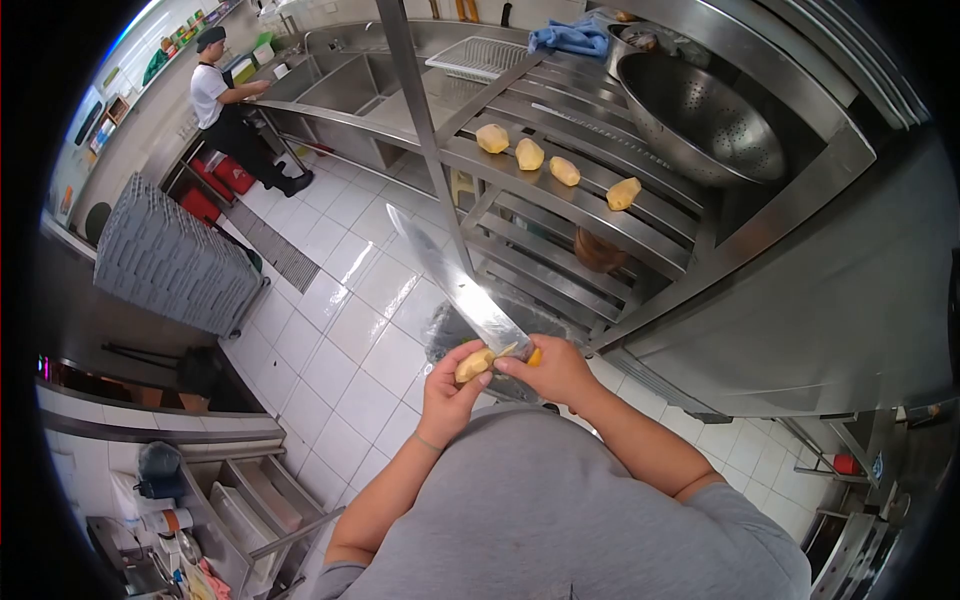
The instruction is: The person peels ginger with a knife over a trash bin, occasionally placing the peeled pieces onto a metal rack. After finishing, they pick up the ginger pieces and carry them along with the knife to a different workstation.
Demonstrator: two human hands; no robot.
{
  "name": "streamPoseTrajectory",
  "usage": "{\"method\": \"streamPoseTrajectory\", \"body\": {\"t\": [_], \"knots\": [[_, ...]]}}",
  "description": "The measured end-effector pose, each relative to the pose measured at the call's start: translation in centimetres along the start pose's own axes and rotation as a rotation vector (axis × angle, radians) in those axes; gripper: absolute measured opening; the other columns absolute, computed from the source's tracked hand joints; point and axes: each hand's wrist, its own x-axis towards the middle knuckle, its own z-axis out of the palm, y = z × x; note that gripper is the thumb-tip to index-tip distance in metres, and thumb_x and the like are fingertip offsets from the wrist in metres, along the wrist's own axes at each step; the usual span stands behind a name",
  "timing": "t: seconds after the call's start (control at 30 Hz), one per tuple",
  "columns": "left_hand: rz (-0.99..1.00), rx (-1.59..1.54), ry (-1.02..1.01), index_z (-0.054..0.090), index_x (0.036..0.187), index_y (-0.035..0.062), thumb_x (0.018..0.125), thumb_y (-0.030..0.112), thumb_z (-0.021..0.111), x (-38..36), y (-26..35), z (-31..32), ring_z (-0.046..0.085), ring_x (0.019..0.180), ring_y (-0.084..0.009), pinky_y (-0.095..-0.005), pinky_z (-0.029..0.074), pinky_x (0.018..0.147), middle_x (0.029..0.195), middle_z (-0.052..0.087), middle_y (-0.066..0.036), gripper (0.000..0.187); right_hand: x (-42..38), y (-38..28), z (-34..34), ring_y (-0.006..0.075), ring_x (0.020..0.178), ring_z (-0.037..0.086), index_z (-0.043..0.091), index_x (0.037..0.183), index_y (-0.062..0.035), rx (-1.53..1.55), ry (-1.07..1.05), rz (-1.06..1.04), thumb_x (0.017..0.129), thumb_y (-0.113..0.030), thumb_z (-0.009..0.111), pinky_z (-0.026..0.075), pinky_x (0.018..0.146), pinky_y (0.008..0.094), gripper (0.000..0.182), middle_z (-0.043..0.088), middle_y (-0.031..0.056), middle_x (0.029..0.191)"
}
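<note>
My left hand (pixel 452 392) is closed around a peeled potato (pixel 474 366), held in front of my belly. In my right hand (pixel 553 373) is a large kitchen knife (pixel 455 285), its yellow handle mostly covered by my fingers. The broad blade points up and away to the left, with its heel beside the potato. A thin strip of peel shows at the blade near my right thumb. Several peeled potatoes (pixel 530 154) lie in a row on the slatted metal shelf (pixel 600 215) ahead. Below my hands is a bin lined with a clear plastic bag (pixel 440 330), partly hidden.
A metal colander (pixel 700 120) and a blue cloth (pixel 570 37) rest on the shelf, whose upright post (pixel 425 120) stands close ahead. Stacked grey crates (pixel 175 255) are at left. Another person (pixel 225 105) stands by the sinks (pixel 345 85) at the far left.
</note>
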Motion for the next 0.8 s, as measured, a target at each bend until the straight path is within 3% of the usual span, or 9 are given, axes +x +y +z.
{"method": "streamPoseTrajectory", "body": {"t": [0.23, 0.63, 0.8], "knots": [[-0.032, 0.058, -0.068, 0.058, 0.14, 0.001, 0.098, -0.001, 0.072, -0.7, -0.4, -0.4, 0.062, 0.111, -0.0087, -0.0244, 0.052, 0.095, 0.121, 0.068, -0.001, 0.044, 0.2, 1.0, 0.4, 0.0318, 0.085, 0.076, 0.08, 0.103, -0.0059, 0.087, -0.1, -0.061, 0.082, -0.061, 0.084, 0.057, 0.077, 0.0406, 0.06, 0.078, 0.0155, 0.091], [-0.107, 0.068, -0.13, 0.059, 0.138, 0.0002, 0.097, 0.0, 0.074, -1.1, -0.1, -0.4, 0.063, 0.104, -0.0076, -0.024, 0.052, 0.09, 0.116, 0.069, 0.0, 0.043, -0.4, 0.5, -0.4, 0.0317, 0.082, 0.076, 0.08, 0.102, -0.0069, -0.016, -0.127, -0.137, 0.081, -0.055, 0.086, 0.057, 0.075, 0.0397, 0.053, 0.078, 0.0158, 0.089], [-0.112, 0.335, -0.144, 0.063, 0.134, 0.0012, 0.096, 0.004, 0.076, -1.1, 0.1, -0.2, 0.065, 0.102, -0.0088, -0.0259, 0.054, 0.09, 0.113, 0.072, -0.003, 0.04, -0.5, -0.1, -0.1, 0.0322, 0.081, 0.076, 0.08, 0.102, -0.0057, -0.033, -0.154, -0.106, 0.083, -0.052, 0.084, 0.058, 0.075, 0.0395, 0.051, 0.078, 0.0157, 0.089]]}}
